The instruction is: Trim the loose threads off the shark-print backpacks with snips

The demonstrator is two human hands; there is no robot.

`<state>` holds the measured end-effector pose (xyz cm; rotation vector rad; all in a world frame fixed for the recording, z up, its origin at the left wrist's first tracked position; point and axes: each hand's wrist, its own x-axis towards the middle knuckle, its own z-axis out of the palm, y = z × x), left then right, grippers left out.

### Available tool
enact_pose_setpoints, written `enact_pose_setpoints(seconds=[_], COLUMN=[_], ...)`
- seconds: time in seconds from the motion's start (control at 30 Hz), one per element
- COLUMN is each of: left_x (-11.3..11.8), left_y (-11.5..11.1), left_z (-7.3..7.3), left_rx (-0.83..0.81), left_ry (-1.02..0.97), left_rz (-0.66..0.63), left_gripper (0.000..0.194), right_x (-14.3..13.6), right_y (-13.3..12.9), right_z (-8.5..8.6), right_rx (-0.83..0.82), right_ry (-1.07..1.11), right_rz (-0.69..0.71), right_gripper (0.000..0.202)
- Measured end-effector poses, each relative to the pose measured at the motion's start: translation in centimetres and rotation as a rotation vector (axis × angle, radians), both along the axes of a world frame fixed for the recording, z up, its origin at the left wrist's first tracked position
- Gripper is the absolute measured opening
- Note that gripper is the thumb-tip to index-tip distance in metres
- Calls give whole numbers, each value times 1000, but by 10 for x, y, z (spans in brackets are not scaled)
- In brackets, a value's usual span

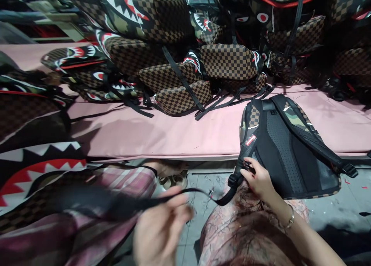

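A backpack (pixel 285 154) lies with its black padded back up, partly on the pink table and partly over my lap. My right hand (pixel 259 179), a bracelet at its wrist, is closed at the lower end of the backpack's left shoulder strap (pixel 242 157), thumb and fingers pinching black material there. Just below the fingers sits a black buckle (pixel 232 180). From it a black webbing strap (pixel 224 201) curves leftward to my left hand (pixel 164 229), which is smeared by motion but has its fingers closed around the webbing. Further left, the strap blurs into a dark streak.
Checkered backpacks (pixel 226 61) with shark-mouth prints are piled along the back of the pink table (pixel 162 136), straps dangling forward. At left, a person in plaid clothing (pixel 127 181) sits close by, with a shark-print bag (pixel 43 169) over the lap. Scraps lie on the tiled floor (pixel 199 181).
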<state>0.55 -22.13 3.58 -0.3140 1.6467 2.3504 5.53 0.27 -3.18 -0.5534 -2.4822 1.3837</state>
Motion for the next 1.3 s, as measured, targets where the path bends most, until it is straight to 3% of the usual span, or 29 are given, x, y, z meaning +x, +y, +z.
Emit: enact_pose_setpoints(seconds=[0.1, 0.2, 0.3, 0.47, 0.63, 0.77, 0.9, 1.03, 1.13, 1.3], left_x=[8, 27, 41, 47, 40, 31, 30, 32, 32, 34], left_y=[47, 74, 77, 69, 67, 69, 72, 71, 71, 71], left_z=[-22, -46, -59, -59, -54, -49, -45, -45, -46, -46], left_rx=[-60, -99, -135, -230, -387, -507, -317, -245, -258, -313], left_ry=[-160, -171, -121, -16, 138, 353, 105, 44, 72, 128], left_rz=[-314, -448, -518, -597, -621, -436, -331, -234, -203, -264], left_gripper=[41, 43, 38, 34, 47, 18, 25, 25, 25, 22], right_x=[20, 32, 32, 22, 18, 19, 26, 35, 38, 35], right_y=[5, 8, 2, -12, -16, -20, -24, -16, -9, -8], right_z=[9, 14, 11, 6, 9, 6, 10, 23, 29, 28], right_rx=[-78, -221, -409, -699, -771, -651, -476, -85, 113, 219], right_ry=[67, 50, -7, -20, -13, 35, 34, 105, 159, 176], right_rz=[-60, -22, 24, 37, 56, 30, 88, 79, 124, 188], right_gripper=[30, 28, 29, 30, 26, 21, 18, 24, 18, 17])
